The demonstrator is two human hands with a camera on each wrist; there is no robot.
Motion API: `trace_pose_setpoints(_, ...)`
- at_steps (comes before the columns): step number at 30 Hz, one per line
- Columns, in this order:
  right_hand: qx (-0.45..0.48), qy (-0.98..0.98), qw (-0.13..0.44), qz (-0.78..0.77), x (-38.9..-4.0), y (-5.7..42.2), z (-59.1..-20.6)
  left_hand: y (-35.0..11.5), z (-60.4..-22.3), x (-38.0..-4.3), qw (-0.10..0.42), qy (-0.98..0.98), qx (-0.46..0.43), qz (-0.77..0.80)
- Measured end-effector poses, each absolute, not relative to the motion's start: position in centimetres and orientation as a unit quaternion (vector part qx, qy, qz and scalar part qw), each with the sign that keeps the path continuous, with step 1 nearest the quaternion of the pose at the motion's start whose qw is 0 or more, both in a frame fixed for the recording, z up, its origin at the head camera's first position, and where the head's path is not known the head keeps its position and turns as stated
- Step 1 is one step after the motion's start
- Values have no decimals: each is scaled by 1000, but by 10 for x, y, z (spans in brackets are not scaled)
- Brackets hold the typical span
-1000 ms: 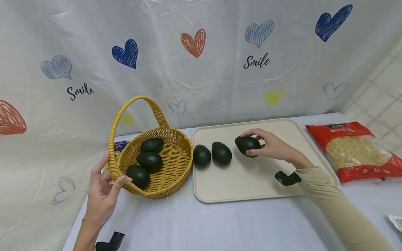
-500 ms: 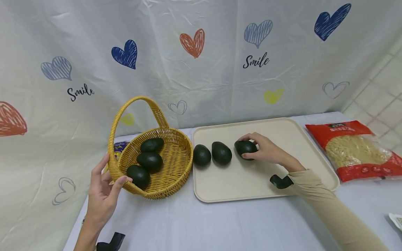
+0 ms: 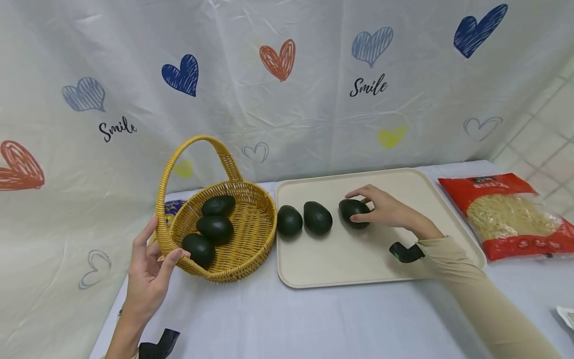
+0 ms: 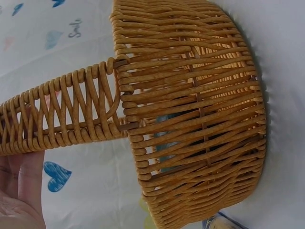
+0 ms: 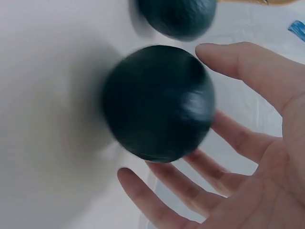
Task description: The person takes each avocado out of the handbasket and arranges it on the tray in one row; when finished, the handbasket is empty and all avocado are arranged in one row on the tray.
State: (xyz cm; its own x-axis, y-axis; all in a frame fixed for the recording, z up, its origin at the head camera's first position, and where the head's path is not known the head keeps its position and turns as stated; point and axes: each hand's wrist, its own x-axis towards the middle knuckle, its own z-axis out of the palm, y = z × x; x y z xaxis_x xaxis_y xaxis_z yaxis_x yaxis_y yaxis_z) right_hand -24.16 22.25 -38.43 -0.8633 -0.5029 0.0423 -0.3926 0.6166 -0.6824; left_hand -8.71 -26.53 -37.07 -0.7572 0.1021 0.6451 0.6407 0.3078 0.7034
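My left hand [image 3: 149, 279] grips the yellow wicker basket [image 3: 264, 234] where its tall handle meets the rim, thumb on the inner side. Three dark green avocados lie along the basket's left half; the middle one [image 3: 215, 229] is in plain sight. On the beige tray [image 3: 323, 267], two more avocados stand side by side near the left edge, one avocado [image 3: 289, 221] next to the other avocado [image 3: 317, 218]. To their right is a third avocado [image 5: 157, 102], with my right hand [image 3: 387, 210] spread loosely around it. The index finger is lifted off its top.
A red bag of pale dry food [image 3: 511, 217] lies right of the tray. Behind the basket, a blue-purple package [image 3: 174, 207] is partly hidden. A white cloth with printed hearts [image 3: 278, 60] hangs at the back. A white object [image 3: 567, 315] shows at the right edge.
My right hand has lowered the third avocado onto the tray, slightly left of where it was, and its fingers have now loosened. My left hand and the basket have stayed put.
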Motion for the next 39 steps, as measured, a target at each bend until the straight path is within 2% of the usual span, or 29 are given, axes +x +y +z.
trace_pose_setpoints(20, -223, 885, 184, -365, -236, 226, -376, -266, -370, -89, 254, -775, -244, -525)
trace_pose_setpoints(39, -160, 900, 124, -386, -242, 203, -391, -267, -370, -89, 256, -780, -240, -518)
